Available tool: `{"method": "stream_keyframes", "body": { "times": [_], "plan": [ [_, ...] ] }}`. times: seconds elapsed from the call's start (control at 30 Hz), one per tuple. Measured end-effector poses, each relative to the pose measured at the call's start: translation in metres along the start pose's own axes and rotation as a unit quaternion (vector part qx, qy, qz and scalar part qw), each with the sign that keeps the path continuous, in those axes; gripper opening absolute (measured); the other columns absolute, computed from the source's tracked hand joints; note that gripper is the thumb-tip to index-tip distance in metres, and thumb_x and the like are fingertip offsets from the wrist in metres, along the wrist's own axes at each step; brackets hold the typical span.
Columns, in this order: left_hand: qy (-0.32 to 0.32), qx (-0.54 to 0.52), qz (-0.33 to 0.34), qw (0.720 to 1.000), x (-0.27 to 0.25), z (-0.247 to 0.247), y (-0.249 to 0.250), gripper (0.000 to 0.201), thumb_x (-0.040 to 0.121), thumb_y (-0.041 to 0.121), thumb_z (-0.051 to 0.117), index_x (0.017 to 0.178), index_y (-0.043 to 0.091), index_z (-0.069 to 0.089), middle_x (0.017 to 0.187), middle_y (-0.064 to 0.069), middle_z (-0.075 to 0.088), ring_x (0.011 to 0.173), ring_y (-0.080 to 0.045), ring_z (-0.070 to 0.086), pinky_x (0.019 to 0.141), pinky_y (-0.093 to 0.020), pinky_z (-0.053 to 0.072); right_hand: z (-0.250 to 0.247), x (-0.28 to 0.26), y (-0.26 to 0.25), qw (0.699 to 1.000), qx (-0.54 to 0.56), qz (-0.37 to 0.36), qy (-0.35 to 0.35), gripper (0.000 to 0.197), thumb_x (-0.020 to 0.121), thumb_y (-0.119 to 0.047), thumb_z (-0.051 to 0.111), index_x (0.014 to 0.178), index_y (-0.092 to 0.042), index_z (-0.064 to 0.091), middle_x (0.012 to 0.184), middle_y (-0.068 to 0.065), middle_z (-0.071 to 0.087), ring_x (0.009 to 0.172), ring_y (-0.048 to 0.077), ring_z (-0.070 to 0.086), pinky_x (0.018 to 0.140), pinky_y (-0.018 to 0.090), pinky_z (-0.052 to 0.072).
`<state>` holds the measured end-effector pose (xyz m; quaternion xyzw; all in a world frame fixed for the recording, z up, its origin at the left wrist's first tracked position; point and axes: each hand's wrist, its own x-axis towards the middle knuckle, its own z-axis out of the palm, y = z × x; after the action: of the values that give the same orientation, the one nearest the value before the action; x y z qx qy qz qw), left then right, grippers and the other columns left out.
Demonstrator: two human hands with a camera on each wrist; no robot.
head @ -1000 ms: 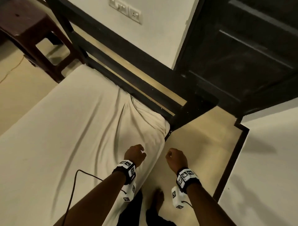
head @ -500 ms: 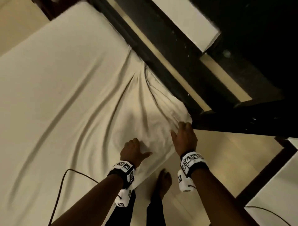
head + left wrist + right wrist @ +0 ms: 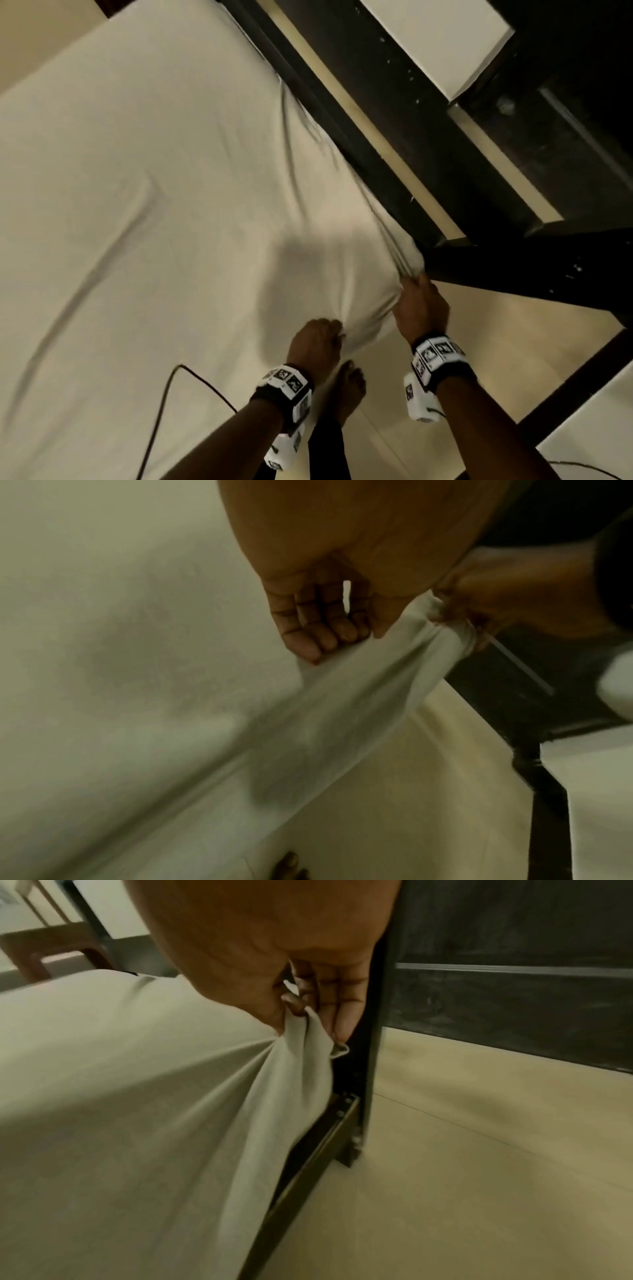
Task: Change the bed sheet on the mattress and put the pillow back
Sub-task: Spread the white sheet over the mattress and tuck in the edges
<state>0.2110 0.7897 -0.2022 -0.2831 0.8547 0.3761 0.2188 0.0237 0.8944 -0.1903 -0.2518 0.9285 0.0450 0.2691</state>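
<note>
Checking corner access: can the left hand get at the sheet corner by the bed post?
Probably yes: left hand already grips the sheet edge beside the corner, nothing between. Right hand pinches the corner against the bed post, crowding it.

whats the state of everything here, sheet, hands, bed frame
sheet: on the mattress, creased, corner bunched and pulled
left hand: fingers curled into the sheet's edge
right hand: pinching the sheet's corner beside the post
bed frame: dark, bare, upright
</note>
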Motion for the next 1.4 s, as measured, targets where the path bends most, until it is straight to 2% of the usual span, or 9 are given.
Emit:
{"method": "stream_keyframes", "body": {
  "times": [0.13, 0.33, 0.47, 0.6, 0.73, 0.97, 1.13, 1.3, 1.4],
  "plan": [
    [0.001, -0.01, -0.003, 1.0, 0.009, 0.012, 0.008, 0.024, 0.102, 0.029, 0.047, 0.103, 0.013, 0.065, 0.1, -0.008, 0.066, 0.097, -0.031, 0.06, 0.076, -0.038, 0.049, 0.019, -0.015, 0.033, 0.998, -0.053, 0.009, -0.017, 0.051, 0.07, -0.007, 0.079, 0.119, -0.01, 0.067, 0.106, 0.018, 0.062, 0.079, 0.037, 0.065, 0.055, 0.04, 0.054],
    [-0.041, 0.024, -0.002, 0.999, 0.011, 0.012, 0.001, 0.024, 0.102, 0.034, 0.048, 0.106, 0.017, 0.064, 0.107, -0.005, 0.067, 0.101, -0.028, 0.061, 0.078, -0.037, 0.052, 0.011, 0.001, 0.015, 0.997, 0.05, 0.06, -0.029, 0.02, 0.09, -0.021, 0.062, 0.107, -0.011, 0.066, 0.107, 0.016, 0.061, 0.102, 0.039, 0.061, 0.073, 0.039, 0.049],
    [0.005, 0.018, -0.029, 0.999, 0.007, 0.006, -0.001, 0.024, 0.102, 0.034, 0.047, 0.104, 0.017, 0.064, 0.102, -0.004, 0.068, 0.098, -0.027, 0.063, 0.073, -0.032, 0.045, 0.009, 0.002, 0.008, 0.992, 0.095, 0.039, 0.075, 0.021, 0.085, -0.016, 0.065, 0.103, -0.007, 0.061, 0.105, 0.015, 0.063, 0.092, 0.034, 0.063, 0.066, 0.032, 0.043],
    [0.056, -0.013, -0.07, 0.996, 0.009, -0.006, -0.013, 0.018, 0.098, 0.032, 0.05, 0.092, 0.017, 0.059, 0.088, -0.001, 0.065, 0.083, -0.027, 0.062, 0.065, -0.033, 0.043, 0.015, 0.018, 0.008, 0.932, 0.328, 0.117, 0.1, 0.036, 0.096, -0.018, 0.062, 0.128, -0.004, 0.056, 0.12, 0.018, 0.066, 0.109, 0.036, 0.064, 0.083, 0.035, 0.048],
    [0.067, -0.015, -0.057, 0.996, 0.017, -0.019, -0.013, 0.015, 0.099, 0.032, 0.052, 0.097, 0.019, 0.061, 0.088, 0.001, 0.067, 0.081, -0.023, 0.062, 0.065, -0.031, 0.043, 0.019, 0.034, 0.005, 0.853, 0.488, 0.176, 0.055, 0.073, 0.08, -0.038, 0.082, 0.138, -0.008, 0.05, 0.136, 0.014, 0.058, 0.121, 0.033, 0.057, 0.104, 0.044, 0.048],
    [0.083, -0.082, -0.053, 0.992, 0.038, -0.039, 0.01, 0.014, 0.097, 0.035, 0.058, 0.099, 0.022, 0.063, 0.087, 0.002, 0.07, 0.079, -0.023, 0.066, 0.069, -0.036, 0.053, 0.011, 0.022, 0.006, 0.929, 0.348, 0.065, 0.106, 0.023, 0.085, -0.023, 0.078, 0.1, -0.01, 0.068, 0.1, 0.007, 0.065, 0.089, 0.026, 0.063, 0.074, 0.03, 0.045],
    [0.082, -0.307, -0.054, 0.947, 0.083, -0.07, 0.055, 0.043, 0.093, 0.062, 0.057, 0.116, 0.026, 0.055, 0.093, 0.001, 0.073, 0.08, -0.014, 0.072, 0.075, -0.041, 0.061, 0.001, 0.006, -0.004, 0.885, 0.437, 0.004, 0.163, 0.024, 0.084, -0.031, 0.08, 0.098, -0.016, 0.067, 0.111, -0.001, 0.06, 0.095, 0.017, 0.062, 0.077, 0.03, 0.054],
    [0.024, -0.412, -0.045, 0.91, 0.132, -0.094, 0.089, 0.025, 0.086, 0.018, 0.065, 0.096, 0.037, 0.051, 0.099, -0.013, 0.069, 0.091, -0.039, 0.071, 0.079, -0.054, 0.061, -0.006, -0.011, 0.003, 0.879, 0.394, 0.065, 0.26, 0.02, 0.099, -0.024, 0.059, 0.089, -0.008, 0.067, 0.084, 0.006, 0.069, 0.076, 0.022, 0.064, 0.066, 0.032, 0.052],
    [-0.101, -0.363, -0.042, 0.926, 0.145, -0.081, 0.096, 0.041, 0.084, 0.007, 0.063, 0.121, 0.023, 0.054, 0.116, -0.018, 0.069, 0.104, -0.037, 0.069, 0.091, -0.052, 0.058, -0.007, -0.02, 0.013, 0.893, 0.327, 0.05, 0.304, 0.028, 0.098, -0.025, 0.052, 0.093, -0.004, 0.07, 0.086, 0.012, 0.071, 0.078, 0.03, 0.066, 0.066, 0.027, 0.041]
  ]
}}
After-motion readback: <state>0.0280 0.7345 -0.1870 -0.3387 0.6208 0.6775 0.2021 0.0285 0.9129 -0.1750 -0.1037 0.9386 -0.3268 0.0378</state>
